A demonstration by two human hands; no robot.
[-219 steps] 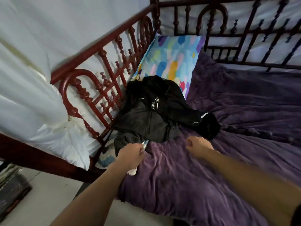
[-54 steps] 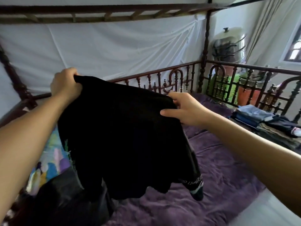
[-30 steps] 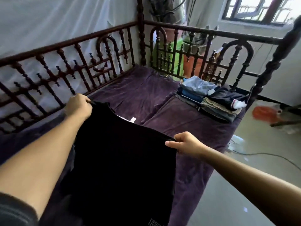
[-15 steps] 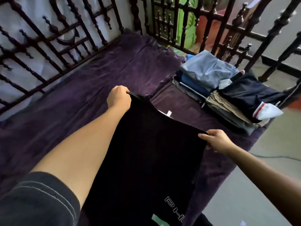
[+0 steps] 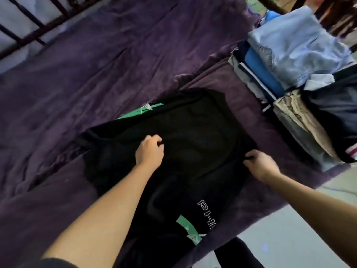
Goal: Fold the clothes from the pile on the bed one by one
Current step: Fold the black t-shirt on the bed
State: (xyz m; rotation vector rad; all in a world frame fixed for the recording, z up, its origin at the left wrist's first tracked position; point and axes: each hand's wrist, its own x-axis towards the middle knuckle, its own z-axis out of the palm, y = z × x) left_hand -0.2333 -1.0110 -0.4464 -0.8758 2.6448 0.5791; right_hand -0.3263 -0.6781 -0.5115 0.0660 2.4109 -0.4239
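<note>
Pinching the black garment at its right edge, the right grip has its fingers curled on the cloth. The left grip rests on the garment's middle with bent fingers; whether it nips any fabric I cannot tell. The garment lies flat on the bed, its long axis running away from the person and its lettered end nearest, with the folded stack near its right.
</note>
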